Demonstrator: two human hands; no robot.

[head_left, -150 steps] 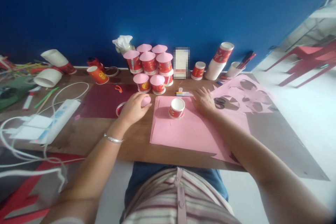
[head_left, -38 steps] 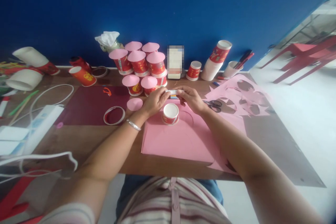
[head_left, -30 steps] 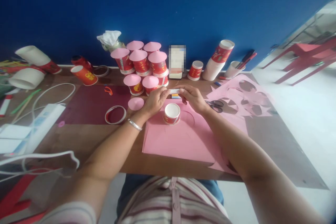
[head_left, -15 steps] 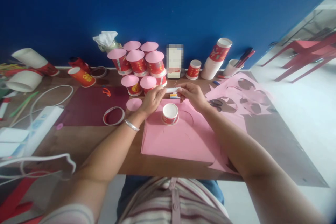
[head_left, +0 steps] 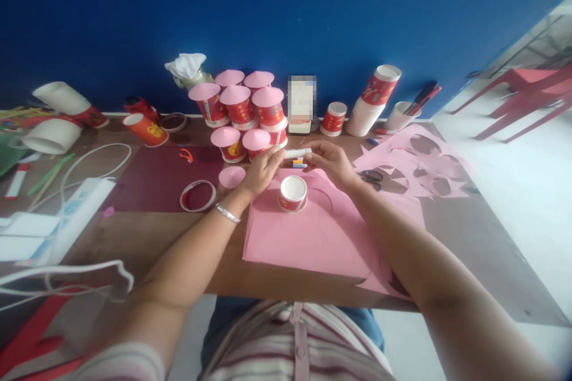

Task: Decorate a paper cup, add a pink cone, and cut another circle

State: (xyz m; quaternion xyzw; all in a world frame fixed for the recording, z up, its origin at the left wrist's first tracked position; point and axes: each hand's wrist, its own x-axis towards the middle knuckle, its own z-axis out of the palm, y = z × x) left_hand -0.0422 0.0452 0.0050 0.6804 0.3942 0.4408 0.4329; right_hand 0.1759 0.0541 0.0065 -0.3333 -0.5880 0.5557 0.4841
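Observation:
My left hand (head_left: 265, 169) is closed round the left end of a slim white tube (head_left: 297, 153), held level above the table. At its other end, the thumb and fingers of my right hand (head_left: 331, 161) pinch it. The tube's exact kind is too small to make out. Below the hands, an upside-down red and white paper cup (head_left: 294, 193) stands on a stack of pink paper sheets (head_left: 290, 244). A small yellow and blue item (head_left: 299, 164) lies just under the tube. By my left wrist sits a pink paper cone (head_left: 232, 177).
Several red cups with pink cone tops (head_left: 235, 108) stand behind my left hand. A phone (head_left: 301, 107) leans at the wall. Scissors (head_left: 372, 178) and pink offcuts (head_left: 415, 161) lie right. A tape roll (head_left: 198, 196), power strip (head_left: 74, 220) and cables are left.
The view has shifted slightly, so things appear a little further right. Both hands stay at the white tube, and its right end shows more clearly between my right fingers.

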